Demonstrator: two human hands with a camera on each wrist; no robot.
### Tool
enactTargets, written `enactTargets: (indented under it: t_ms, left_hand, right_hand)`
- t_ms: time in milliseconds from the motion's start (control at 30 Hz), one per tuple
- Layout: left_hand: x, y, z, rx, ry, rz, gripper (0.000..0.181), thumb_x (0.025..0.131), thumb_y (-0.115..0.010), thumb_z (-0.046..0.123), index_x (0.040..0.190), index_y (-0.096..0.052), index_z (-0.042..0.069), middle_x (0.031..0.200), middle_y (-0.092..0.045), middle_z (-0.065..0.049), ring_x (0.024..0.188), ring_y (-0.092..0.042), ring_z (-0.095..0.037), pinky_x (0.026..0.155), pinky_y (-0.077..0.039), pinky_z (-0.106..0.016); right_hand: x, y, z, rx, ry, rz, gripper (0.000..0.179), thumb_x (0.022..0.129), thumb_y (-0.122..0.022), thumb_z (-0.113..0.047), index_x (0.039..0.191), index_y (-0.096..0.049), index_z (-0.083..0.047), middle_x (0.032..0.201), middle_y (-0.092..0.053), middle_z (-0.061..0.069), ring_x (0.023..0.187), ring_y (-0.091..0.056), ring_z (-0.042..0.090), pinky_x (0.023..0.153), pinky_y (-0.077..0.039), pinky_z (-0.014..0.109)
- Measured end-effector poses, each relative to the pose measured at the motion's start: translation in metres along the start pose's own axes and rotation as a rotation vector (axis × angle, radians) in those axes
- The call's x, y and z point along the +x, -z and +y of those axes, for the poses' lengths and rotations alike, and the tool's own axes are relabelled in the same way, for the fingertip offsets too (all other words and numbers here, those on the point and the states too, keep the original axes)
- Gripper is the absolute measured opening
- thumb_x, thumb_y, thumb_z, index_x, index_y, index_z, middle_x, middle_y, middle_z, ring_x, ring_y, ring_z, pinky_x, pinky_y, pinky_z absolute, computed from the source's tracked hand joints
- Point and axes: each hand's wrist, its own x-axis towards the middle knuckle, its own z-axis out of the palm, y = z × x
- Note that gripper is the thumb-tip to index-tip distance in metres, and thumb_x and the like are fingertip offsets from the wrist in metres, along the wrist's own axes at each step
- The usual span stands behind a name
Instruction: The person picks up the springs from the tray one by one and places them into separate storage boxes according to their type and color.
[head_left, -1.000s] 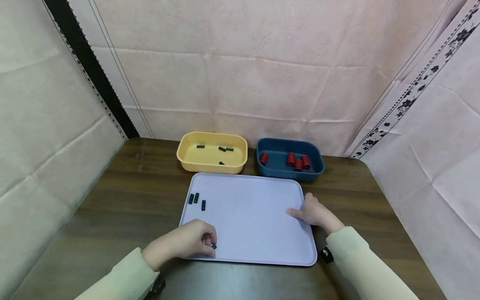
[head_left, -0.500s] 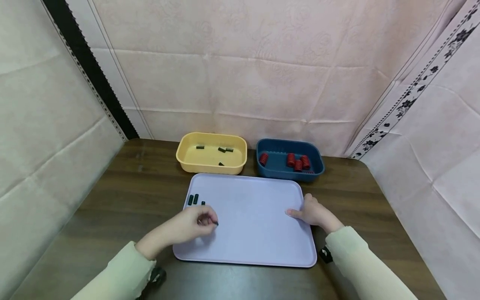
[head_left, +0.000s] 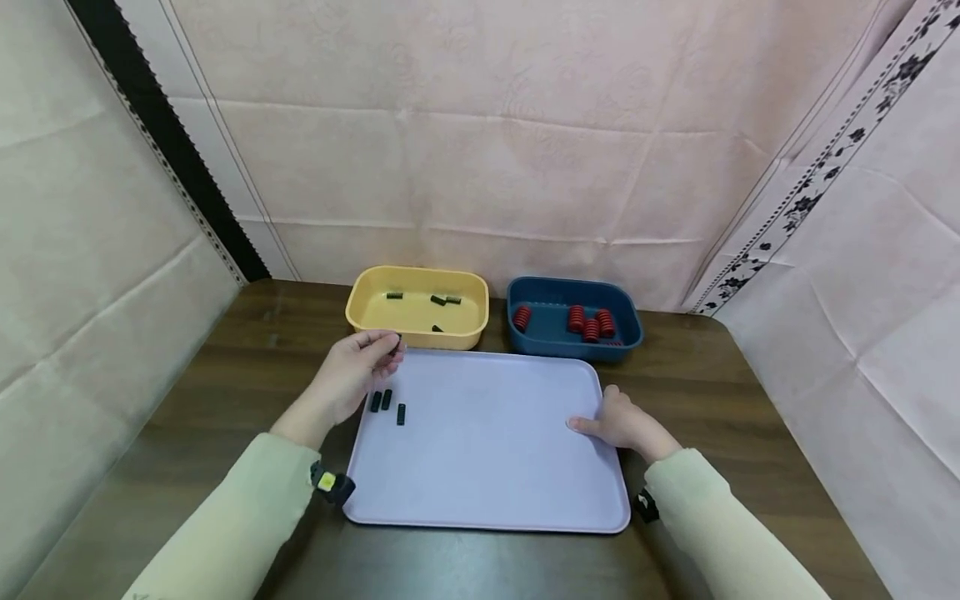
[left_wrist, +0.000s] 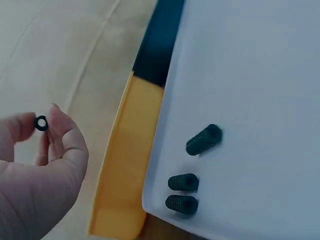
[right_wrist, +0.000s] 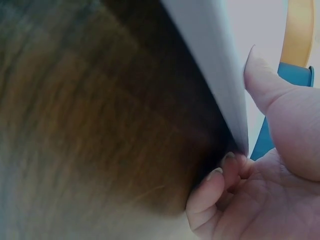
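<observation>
My left hand [head_left: 348, 379] is raised over the far left corner of the lilac tray [head_left: 495, 450], near the yellow bin [head_left: 375, 312]. Between thumb and fingertips it pinches a small dark green spring [left_wrist: 36, 123], seen end-on in the left wrist view. Three more green springs lie at the tray's left side: one spring [head_left: 401, 414] sits apart, while another spring [left_wrist: 183, 182] and its neighbouring spring [left_wrist: 181, 204] are side by side. At the right edge, my right hand [head_left: 622, 423] grips the tray, thumb on top and the other fingers curled at the edge's underside.
Several green springs lie in the yellow bin. To its right stands a blue bin [head_left: 551, 315] with several red springs [head_left: 576, 318]. Both bins stand behind the tray on a brown wooden table [head_left: 210, 400]. Pale cloth [head_left: 487, 167] hangs behind and along both sides.
My left hand has picked up a green spring from the tray's near left part and carried it away from me to the far left corner. My right hand stays on the tray edge.
</observation>
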Motion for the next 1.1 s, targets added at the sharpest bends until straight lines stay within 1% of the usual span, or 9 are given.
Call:
enactTargets:
  t_ms: [67,167,233,333,433,567,767,967,1100]
  left_hand:
    - [0.008,0.005,0.001,-0.088,0.052,0.012,0.043,0.098,-0.058,0.025,0.132,-0.049,0.001,0.137,-0.048,-0.021,0.116,-0.054,-0.024,0.095,-0.046,-0.028]
    - [0.017,0.011,0.004,-0.211,0.097,0.033,0.039,0.1,-0.055,0.013,0.136,-0.046,0.001,0.142,-0.044,-0.02,0.124,-0.05,-0.022,0.098,-0.043,-0.026]
    - [0.021,0.014,0.006,-0.27,0.105,0.053,0.039,0.099,-0.054,0.008,0.137,-0.045,0.001,0.141,-0.044,-0.018,0.127,-0.049,-0.021,0.098,-0.043,-0.025]
    - [0.024,0.017,0.007,-0.305,0.096,0.084,0.041,0.099,-0.055,0.009,0.138,-0.044,0.002,0.14,-0.046,-0.016,0.129,-0.048,-0.022,0.097,-0.044,-0.024]
    - [0.026,0.018,0.008,-0.294,0.087,0.134,0.046,0.096,-0.06,0.015,0.138,-0.047,0.002,0.138,-0.049,-0.015,0.127,-0.05,-0.023,0.093,-0.046,-0.023]
    - [0.029,0.017,0.008,-0.254,0.097,0.195,0.048,0.094,-0.063,0.023,0.137,-0.052,0.003,0.136,-0.052,-0.015,0.124,-0.053,-0.022,0.091,-0.047,-0.022]
    - [0.037,0.017,0.007,-0.221,0.133,0.234,0.045,0.095,-0.062,0.025,0.134,-0.055,0.005,0.136,-0.053,-0.014,0.12,-0.056,-0.02,0.091,-0.047,-0.022]
    - [0.04,0.018,0.005,-0.222,0.144,0.211,0.043,0.096,-0.061,0.025,0.134,-0.053,0.006,0.137,-0.052,-0.014,0.123,-0.054,-0.022,0.094,-0.046,-0.023]
    - [0.04,0.018,0.001,-0.204,0.132,0.155,0.047,0.094,-0.063,0.028,0.135,-0.051,0.006,0.139,-0.05,-0.015,0.127,-0.051,-0.025,0.096,-0.045,-0.026]
  right_hand:
    - [-0.001,0.0,-0.002,0.0,0.003,0.004,0.105,0.08,-0.068,-0.061,0.134,-0.025,0.018,0.123,-0.045,0.034,0.104,-0.054,0.037,0.093,-0.045,0.054]
    - [-0.003,0.001,-0.002,0.01,0.012,0.006,0.104,0.081,-0.068,-0.061,0.134,-0.025,0.019,0.124,-0.045,0.035,0.104,-0.053,0.038,0.094,-0.044,0.054]
    - [-0.004,0.001,-0.002,0.017,0.012,0.008,0.104,0.081,-0.068,-0.06,0.134,-0.025,0.018,0.123,-0.044,0.035,0.104,-0.053,0.038,0.093,-0.044,0.054]
    - [-0.005,0.001,-0.001,0.009,0.003,0.011,0.105,0.081,-0.068,-0.06,0.134,-0.025,0.019,0.123,-0.044,0.035,0.104,-0.053,0.038,0.093,-0.045,0.054]
    - [-0.006,0.001,-0.001,0.003,-0.005,0.012,0.104,0.081,-0.068,-0.06,0.134,-0.025,0.018,0.123,-0.045,0.035,0.103,-0.054,0.038,0.093,-0.045,0.055]
    - [-0.006,0.001,-0.002,0.004,0.003,0.014,0.103,0.081,-0.068,-0.06,0.133,-0.026,0.018,0.122,-0.046,0.034,0.102,-0.054,0.037,0.093,-0.045,0.055]
    - [-0.003,-0.001,-0.002,-0.002,0.007,0.021,0.103,0.08,-0.068,-0.061,0.134,-0.027,0.017,0.121,-0.046,0.033,0.102,-0.054,0.036,0.092,-0.045,0.054]
    - [-0.001,-0.001,-0.002,-0.004,0.004,0.017,0.105,0.079,-0.068,-0.062,0.135,-0.026,0.017,0.123,-0.045,0.033,0.104,-0.054,0.037,0.093,-0.045,0.055]
    - [0.0,0.001,0.001,-0.008,-0.006,0.01,0.106,0.079,-0.067,-0.063,0.135,-0.026,0.017,0.124,-0.045,0.033,0.104,-0.053,0.037,0.093,-0.045,0.055]
